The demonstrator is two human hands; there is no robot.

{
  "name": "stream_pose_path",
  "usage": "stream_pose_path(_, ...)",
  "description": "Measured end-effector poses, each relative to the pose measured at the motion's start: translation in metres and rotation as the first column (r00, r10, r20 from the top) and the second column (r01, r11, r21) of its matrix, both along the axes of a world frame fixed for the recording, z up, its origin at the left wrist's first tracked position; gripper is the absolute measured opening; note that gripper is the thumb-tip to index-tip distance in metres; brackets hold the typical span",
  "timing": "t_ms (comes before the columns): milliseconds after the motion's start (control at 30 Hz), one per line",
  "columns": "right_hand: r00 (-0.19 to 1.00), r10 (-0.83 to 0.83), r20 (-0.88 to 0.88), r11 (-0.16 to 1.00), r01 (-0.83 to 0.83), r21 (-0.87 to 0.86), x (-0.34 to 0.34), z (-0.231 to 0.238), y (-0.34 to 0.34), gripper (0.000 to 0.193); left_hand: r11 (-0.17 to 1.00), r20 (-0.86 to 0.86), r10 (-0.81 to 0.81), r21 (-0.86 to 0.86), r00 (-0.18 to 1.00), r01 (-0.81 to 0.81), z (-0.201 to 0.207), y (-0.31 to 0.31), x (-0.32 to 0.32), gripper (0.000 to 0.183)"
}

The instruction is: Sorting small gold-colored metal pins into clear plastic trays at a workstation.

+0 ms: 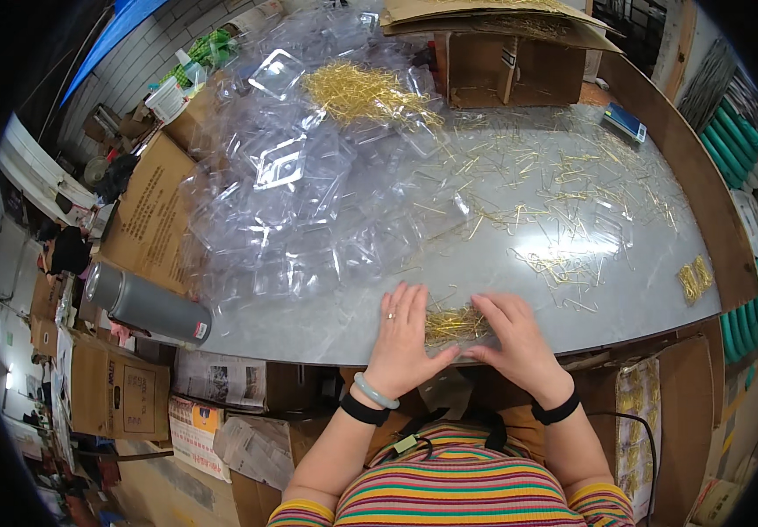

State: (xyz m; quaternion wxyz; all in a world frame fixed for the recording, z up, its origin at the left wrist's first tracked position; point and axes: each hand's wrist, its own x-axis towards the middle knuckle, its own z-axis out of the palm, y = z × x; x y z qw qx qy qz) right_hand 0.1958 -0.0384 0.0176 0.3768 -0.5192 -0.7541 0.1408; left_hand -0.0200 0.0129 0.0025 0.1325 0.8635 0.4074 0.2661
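Note:
At the table's near edge, a small bundle of thin gold wire hooks [455, 325] lies between my two hands. My left hand [403, 341] rests along the bundle's left side, fingers stretched away from me and thumb bent inward below it. On the right side, my right hand [517, 341] curves its fingers against the wires, its thumb close to the left thumb. Together the hands hold the bundle from both ends. Loose hooks [563, 268] are scattered just beyond my right hand. A separate neat bundle of hooks [695, 280] sits at the right edge of the table.
Clear plastic packs [308, 206] form a big heap on the left, with a pile of gold hooks [361, 90] on top. A grey bottle [152, 303] lies near the left edge. At the back stands an open cardboard box [475, 75]; a small blue box [625, 122] is right of it.

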Motion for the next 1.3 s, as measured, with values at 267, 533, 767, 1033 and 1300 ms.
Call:
stream_pose_path(267, 0.991, -0.052, -0.127, 0.998, 0.049, -0.030, -0.006, -0.017, 0.001, 0.050, 0.987, -0.010, -0.161, 0.008, 0.987, 0.161, -0.003, 0.003, 0.012, 0.072)
stream_pose_path(533, 0.871, 0.011, -0.490, 0.984, -0.097, -0.150, -0.047, -0.004, -0.008, 0.068, 0.985, 0.081, -0.169, -0.026, 0.982, 0.172, -0.007, 0.006, 0.012, 0.076)
stream_pose_path(767, 0.993, -0.027, 0.117, 0.994, 0.039, -0.104, -0.005, 0.003, 0.006, 0.075, 0.982, 0.240, -0.131, -0.104, 0.962, 0.160, 0.000, 0.001, 0.007, 0.099)
stream_pose_path(1033, 0.957, 0.069, 0.280, 0.998, -0.065, -0.024, -0.008, -0.006, 0.015, 0.066, 0.970, 0.209, -0.180, -0.123, 0.961, 0.209, -0.011, 0.010, -0.001, 0.114)
stream_pose_path(1300, 0.988, 0.053, 0.145, 0.990, -0.033, -0.139, -0.012, -0.012, 0.013, 0.052, 0.975, 0.276, -0.085, -0.177, 0.957, 0.137, 0.009, -0.001, -0.006, 0.116)
